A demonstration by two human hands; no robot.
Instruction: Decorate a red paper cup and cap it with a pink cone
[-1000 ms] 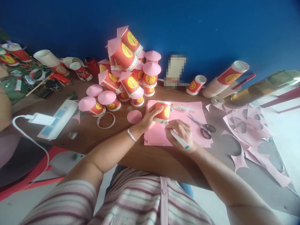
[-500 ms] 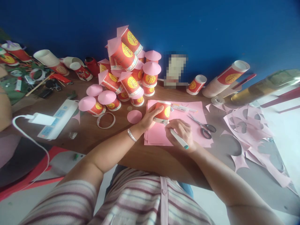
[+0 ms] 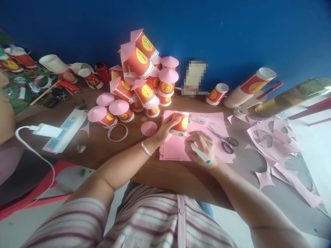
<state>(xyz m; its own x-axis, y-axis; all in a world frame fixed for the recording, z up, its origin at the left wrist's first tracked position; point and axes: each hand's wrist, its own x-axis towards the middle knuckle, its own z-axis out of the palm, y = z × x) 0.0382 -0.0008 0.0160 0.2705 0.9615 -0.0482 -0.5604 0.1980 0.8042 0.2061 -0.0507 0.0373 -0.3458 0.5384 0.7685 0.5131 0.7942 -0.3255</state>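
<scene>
Wrapped round a red paper cup [image 3: 179, 123] with a yellow emblem is my left hand [image 3: 167, 129]. The cup is held over pink paper sheets [image 3: 178, 151]. A white marker [image 3: 199, 151] with a green end sits in the closed fingers of my right hand [image 3: 203, 146]. Its tip points at the cup's white lower rim; I cannot tell whether it touches. Beyond the hands, another white marker [image 3: 199, 119] lies on the sheets. Black-handled scissors [image 3: 224, 141] rest at the sheets' right side. A pink paper disc [image 3: 149, 128] lies left of the cup.
Red cups with pink cone tops [image 3: 144, 91] are piled at the back left. A cup stack [image 3: 248, 89] leans at the back right, near pink paper scraps [image 3: 276, 141]. A power strip [image 3: 66, 131] with a plugged-in charger lies left. Part of another person's arm [image 3: 6, 110] shows at the left edge.
My right hand and the marker have shifted slightly right, and the marker's tip has drawn back a little from the cup's rim. My left hand keeps its hold on the cup.
</scene>
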